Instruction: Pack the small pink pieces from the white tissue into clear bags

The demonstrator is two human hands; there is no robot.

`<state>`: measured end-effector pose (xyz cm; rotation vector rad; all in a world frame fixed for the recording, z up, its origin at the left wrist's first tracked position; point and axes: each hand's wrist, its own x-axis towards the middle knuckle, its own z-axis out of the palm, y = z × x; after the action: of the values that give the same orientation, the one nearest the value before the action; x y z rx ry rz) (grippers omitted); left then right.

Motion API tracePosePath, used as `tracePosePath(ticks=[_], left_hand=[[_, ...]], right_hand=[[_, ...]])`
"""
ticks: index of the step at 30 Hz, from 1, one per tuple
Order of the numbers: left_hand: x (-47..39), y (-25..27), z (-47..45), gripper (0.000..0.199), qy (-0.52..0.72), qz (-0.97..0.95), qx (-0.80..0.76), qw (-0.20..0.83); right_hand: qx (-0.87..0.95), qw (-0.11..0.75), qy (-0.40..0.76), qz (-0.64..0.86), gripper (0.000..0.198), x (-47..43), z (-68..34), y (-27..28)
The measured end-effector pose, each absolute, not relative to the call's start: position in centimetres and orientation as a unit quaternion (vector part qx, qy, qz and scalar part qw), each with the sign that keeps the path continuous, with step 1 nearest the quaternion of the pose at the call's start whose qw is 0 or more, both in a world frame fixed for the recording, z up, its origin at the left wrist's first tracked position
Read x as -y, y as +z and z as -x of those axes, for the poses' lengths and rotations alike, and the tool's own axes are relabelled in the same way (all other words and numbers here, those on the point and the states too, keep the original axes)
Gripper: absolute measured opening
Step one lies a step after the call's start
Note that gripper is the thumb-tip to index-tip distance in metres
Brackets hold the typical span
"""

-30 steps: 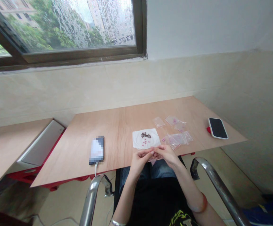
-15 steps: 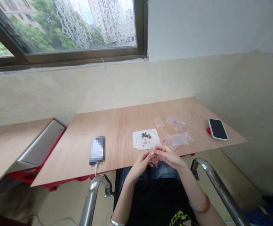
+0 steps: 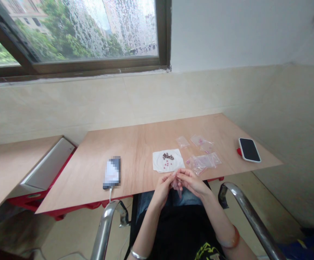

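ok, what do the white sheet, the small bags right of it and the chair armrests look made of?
White sheet: paper or thin cloth, matte, no shine; can't tell which.
Small bags: likely thin clear plastic, glossy; tabletop shows through.
Chair armrests: probably metal, polished or plated; bright reflections streak their length.

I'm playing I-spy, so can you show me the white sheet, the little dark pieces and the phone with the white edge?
White sheet (image 3: 157,161): head view, bare left part.
Little dark pieces (image 3: 168,156): head view, middle of the pile.
Phone with the white edge (image 3: 250,150): head view, its black screen.
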<state>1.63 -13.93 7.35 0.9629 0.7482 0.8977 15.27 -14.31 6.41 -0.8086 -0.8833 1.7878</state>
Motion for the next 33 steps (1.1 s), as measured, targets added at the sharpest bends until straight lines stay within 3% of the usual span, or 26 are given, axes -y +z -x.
tracePosePath(ticks=[8,12,18,25,28,33], left_hand=[[13.4,5.8,-1.9,0.036,0.427,-0.383,-0.389,0.721],[12.7,4.6,-1.0,0.034,0.450,-0.491,-0.447,0.597],[12.9,4.5,-0.5,0.012,0.404,-0.651,-0.488,0.419],[13.7,5.4,-1.3,0.027,0.259,-0.773,-0.532,0.229],[14.0,6.0,-1.3,0.034,0.175,-0.797,-0.564,0.131],[13.9,6.4,-1.1,0.053,0.147,-0.796,-0.581,0.083]], right_hand=[[0.359,0.480,0.723,0.343,0.030,14.3,-15.1,6.3],[0.377,0.471,0.674,0.427,0.036,14.0,-15.0,5.8],[0.437,0.472,0.522,0.560,0.028,13.6,-14.8,4.7],[0.547,0.415,0.350,0.637,0.019,14.6,-13.8,5.6],[0.526,0.432,0.409,0.608,0.018,14.6,-13.7,5.4],[0.294,0.461,0.663,0.512,0.033,14.1,-14.1,4.9]])
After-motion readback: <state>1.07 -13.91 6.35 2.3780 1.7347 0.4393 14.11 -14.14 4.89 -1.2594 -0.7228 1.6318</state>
